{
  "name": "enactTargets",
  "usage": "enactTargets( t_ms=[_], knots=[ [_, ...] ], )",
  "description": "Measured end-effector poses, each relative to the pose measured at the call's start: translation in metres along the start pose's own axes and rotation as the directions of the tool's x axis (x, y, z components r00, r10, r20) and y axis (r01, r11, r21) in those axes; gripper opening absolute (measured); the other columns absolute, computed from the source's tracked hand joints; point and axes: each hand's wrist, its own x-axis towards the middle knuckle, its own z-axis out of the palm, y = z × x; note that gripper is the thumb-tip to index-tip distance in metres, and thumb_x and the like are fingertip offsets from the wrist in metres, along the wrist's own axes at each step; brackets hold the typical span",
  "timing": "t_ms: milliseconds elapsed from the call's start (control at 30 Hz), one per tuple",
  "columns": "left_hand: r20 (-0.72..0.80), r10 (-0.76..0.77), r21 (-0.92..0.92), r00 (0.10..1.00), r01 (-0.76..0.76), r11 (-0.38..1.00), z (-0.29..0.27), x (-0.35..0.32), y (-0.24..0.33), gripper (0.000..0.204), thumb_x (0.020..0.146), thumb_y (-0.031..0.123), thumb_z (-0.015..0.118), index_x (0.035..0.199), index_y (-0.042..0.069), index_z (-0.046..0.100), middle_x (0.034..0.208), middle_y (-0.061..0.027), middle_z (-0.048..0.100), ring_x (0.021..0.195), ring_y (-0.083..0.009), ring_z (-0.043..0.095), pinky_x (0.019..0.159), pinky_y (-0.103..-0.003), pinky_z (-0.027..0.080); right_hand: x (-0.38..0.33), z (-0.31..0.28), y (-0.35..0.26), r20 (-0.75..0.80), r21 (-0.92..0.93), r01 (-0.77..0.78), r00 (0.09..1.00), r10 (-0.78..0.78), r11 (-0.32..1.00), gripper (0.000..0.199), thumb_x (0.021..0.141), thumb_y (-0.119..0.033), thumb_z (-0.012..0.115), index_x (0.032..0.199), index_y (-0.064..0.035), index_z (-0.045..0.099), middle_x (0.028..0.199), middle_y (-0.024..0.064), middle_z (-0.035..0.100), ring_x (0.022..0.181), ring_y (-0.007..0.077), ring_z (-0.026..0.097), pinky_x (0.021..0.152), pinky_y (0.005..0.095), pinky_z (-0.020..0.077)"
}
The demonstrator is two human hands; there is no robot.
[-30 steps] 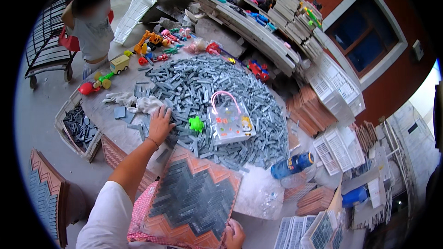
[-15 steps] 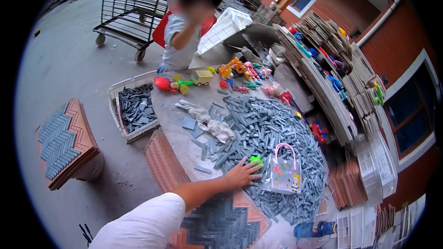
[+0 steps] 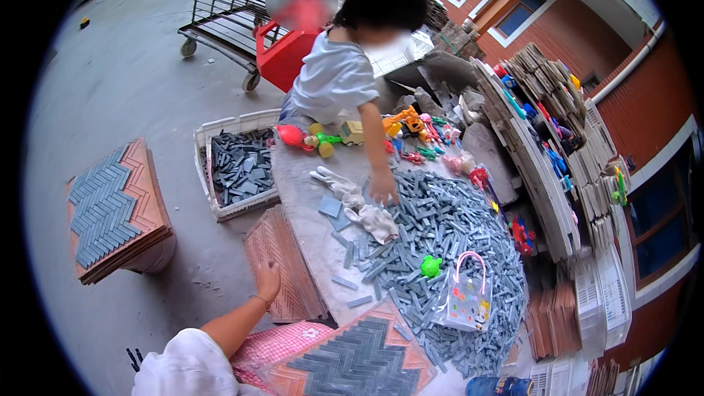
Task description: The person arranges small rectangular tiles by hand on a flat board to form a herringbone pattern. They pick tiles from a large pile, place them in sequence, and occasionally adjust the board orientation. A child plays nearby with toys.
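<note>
My left hand [image 3: 267, 282], a bracelet at the wrist, is at the left edge of a stack of orange patterned trays [image 3: 290, 271]. Its fingers look loosely apart with nothing visible in them; whether they touch the stack I cannot tell. Before me lies an orange tray [image 3: 297, 381] partly filled with grey strip tiles [image 3: 359, 356] in a herringbone pattern. Beyond it spreads a big heap of loose grey strips [image 3: 440, 227]. On the heap sit a green turtle-shaped toy [image 3: 430, 266] and a clear bag with a pink handle [image 3: 466, 304]. My right hand is out of view.
Across the table a small person [image 3: 334, 77] reaches toward the heap, near white gloves [image 3: 374, 221]. Toys [image 3: 411, 125] line the far edge. A white crate [image 3: 213, 202] of dark pieces stands left, beyond a tile-covered tray stack [image 3: 110, 202]. A blue bottle [image 3: 499, 386] is lower right.
My left hand has left the green toy and moved left to the orange trays. The small person has leaned in, lowering an arm to the tiles. The view has shifted.
</note>
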Motion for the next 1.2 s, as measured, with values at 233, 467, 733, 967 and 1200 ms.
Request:
enactTargets(
  t_ms=[233, 467, 733, 967, 1200],
  knots=[
    [0.109, -0.340, 0.022, 0.934, 0.340, 0.940, 0.056, -0.030, -0.032, 0.081, 0.074, 0.052, 0.064, 0.125, -0.006, 0.041, 0.122, -0.0335, 0.045, 0.117, -0.0468, 0.042, 0.097, -0.045, 0.035, 0.004, -0.013, -0.008, -0.012, -0.042, -0.026, 1.000, 0.026, 0.999, 0.019, 0.082, -0.013, 0.055, 0.094, -0.0017, 0.065, 0.092, 0.0157, 0.064, 0.089, 0.0315, 0.058, 0.081, 0.0393, 0.0449],
    [0.212, -0.263, 0.030, 0.941, 0.263, 0.964, 0.035, -0.026, -0.022, 0.080, 0.073, 0.047, 0.066, 0.126, -0.007, 0.040, 0.121, -0.0326, 0.047, 0.114, -0.0421, 0.047, 0.096, -0.042, 0.038, -0.005, -0.013, 0.005, -0.039, -0.057, -0.033, 0.999, 0.031, 0.998, 0.019, 0.082, -0.015, 0.058, 0.095, -0.0024, 0.065, 0.090, 0.0155, 0.064, 0.085, 0.0315, 0.059, 0.078, 0.0396, 0.0458],
    [0.113, -0.173, 0.151, 0.978, 0.155, 0.976, 0.019, -0.025, -0.106, 0.045, 0.081, 0.028, 0.054, 0.108, -0.008, 0.049, 0.101, -0.0311, 0.055, 0.094, -0.0419, 0.055, 0.082, -0.049, 0.042, -0.017, -0.013, 0.019, -0.031, -0.022, 0.002, 1.000, -0.003, 1.000, 0.021, 0.083, -0.018, 0.059, 0.098, -0.0041, 0.065, 0.095, 0.0148, 0.064, 0.086, 0.0299, 0.060, 0.079, 0.0382, 0.0463],
    [0.082, -0.319, 0.117, 0.944, 0.309, 0.944, -0.042, 0.013, -0.194, 0.043, 0.074, 0.005, 0.056, 0.116, -0.002, 0.052, 0.104, -0.0191, 0.061, 0.095, -0.0311, 0.059, 0.083, -0.037, 0.046, 0.084, -0.017, -0.023, 0.019, 0.562, -0.242, 0.960, 0.281, 0.790, 0.029, 0.086, -0.018, 0.056, 0.107, 0.0025, 0.057, 0.099, 0.0162, 0.063, 0.086, 0.0214, 0.063, 0.070, 0.0327, 0.0506],
    [0.168, -0.346, -0.304, 0.923, 0.383, 0.872, -0.054, -0.012, -0.142, 0.039, 0.074, 0.003, 0.058, 0.113, -0.002, 0.055, 0.102, -0.0185, 0.063, 0.094, -0.0338, 0.061, 0.081, -0.038, 0.049, 0.300, 0.022, 0.010, 0.227, 0.851, -0.450, 0.781, 0.582, 0.272, 0.075, 0.082, -0.047, 0.061, 0.131, 0.0010, 0.031, 0.121, 0.0238, 0.050, 0.076, 0.0295, 0.064, 0.050, 0.0254, 0.0493]
  ],
)
